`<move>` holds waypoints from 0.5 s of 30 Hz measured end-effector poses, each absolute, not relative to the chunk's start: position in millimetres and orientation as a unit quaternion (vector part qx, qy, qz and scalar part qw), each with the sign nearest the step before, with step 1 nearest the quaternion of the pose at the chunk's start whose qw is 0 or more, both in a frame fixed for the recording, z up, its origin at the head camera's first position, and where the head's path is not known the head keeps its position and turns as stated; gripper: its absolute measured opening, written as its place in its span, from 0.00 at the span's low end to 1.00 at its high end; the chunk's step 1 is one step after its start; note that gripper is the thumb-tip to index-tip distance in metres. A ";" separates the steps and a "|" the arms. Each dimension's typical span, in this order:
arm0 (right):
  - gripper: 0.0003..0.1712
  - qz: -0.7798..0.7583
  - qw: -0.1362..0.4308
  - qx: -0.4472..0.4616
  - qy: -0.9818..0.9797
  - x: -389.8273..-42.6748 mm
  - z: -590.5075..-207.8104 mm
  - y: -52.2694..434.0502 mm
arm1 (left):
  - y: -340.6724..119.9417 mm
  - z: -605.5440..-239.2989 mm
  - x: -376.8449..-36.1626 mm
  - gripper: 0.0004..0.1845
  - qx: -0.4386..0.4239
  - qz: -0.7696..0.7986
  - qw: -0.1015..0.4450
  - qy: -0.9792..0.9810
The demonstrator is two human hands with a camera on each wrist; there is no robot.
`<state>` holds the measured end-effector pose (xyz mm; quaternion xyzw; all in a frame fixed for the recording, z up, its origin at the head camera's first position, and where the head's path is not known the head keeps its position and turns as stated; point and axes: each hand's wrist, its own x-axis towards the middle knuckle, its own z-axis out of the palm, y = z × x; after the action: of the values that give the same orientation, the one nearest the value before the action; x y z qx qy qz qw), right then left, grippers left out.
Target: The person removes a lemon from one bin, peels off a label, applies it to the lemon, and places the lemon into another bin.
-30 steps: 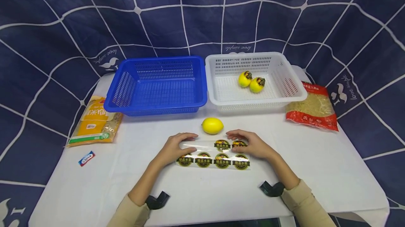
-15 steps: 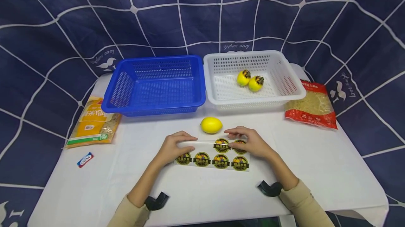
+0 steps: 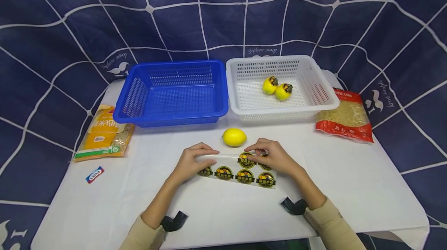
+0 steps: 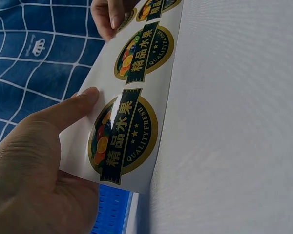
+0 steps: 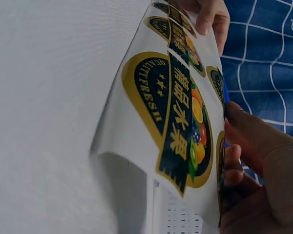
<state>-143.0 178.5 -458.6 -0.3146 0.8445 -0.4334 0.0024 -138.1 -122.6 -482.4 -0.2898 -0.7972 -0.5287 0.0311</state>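
- Sticker sheet (image 3: 237, 168) lies near the desk's front edge, about mid-width, long axis running L–R along that edge; far long edge is lifted off the desk (image 3: 349, 188).
- L hand (image 3: 190, 162) holds the sheet's left end, thumb on the printed face, other fingers curled at the lifted edge.
- R hand (image 3: 276, 157) is at the right end, nearer the top-row stickers; fingertips pinch at a round sticker (image 3: 246, 160) there.
- Loose lemon (image 3: 234, 137) sits just behind the sheet, between the hands, toward the back edge.
- Head view shows the whole layout: blue basket (image 3: 139, 106), white basket (image 3: 314, 87) with two stickered lemons (image 3: 277, 88).
- Wrist views only: sheet curled up, L thumb (image 4: 63, 112) pressing beside a label; R fingers (image 5: 244, 146) gripping the sheet edge.
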 end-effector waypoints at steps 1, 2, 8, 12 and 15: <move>0.10 -0.441 0.008 -0.310 0.842 -142.9 -458.9 178.3 | -122.5 -482.2 -137.8 0.13 -0.291 -0.529 0.032 -0.797; 0.10 -0.448 0.013 -0.304 0.840 -142.7 -459.4 178.2 | -122.4 -482.3 -137.8 0.13 -0.291 -0.529 0.032 -0.796; 0.07 -0.473 0.030 -0.262 0.840 -140.0 -457.2 174.9 | -121.6 -483.2 -137.9 0.13 -0.288 -0.526 0.038 -0.799; 0.05 -0.487 0.023 -0.251 0.837 -134.1 -442.3 168.5 | -119.5 -473.3 -134.1 0.13 -0.286 -0.526 0.041 -0.800; 0.04 -0.497 0.026 -0.245 0.832 -129.8 -430.0 164.5 | -117.9 -459.8 -128.7 0.13 -0.285 -0.529 0.037 -0.798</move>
<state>-129.8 164.5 -430.0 -0.2453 0.8318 -0.4973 0.0257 -128.7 -117.9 -459.8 -0.2847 -0.7985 -0.5291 0.0372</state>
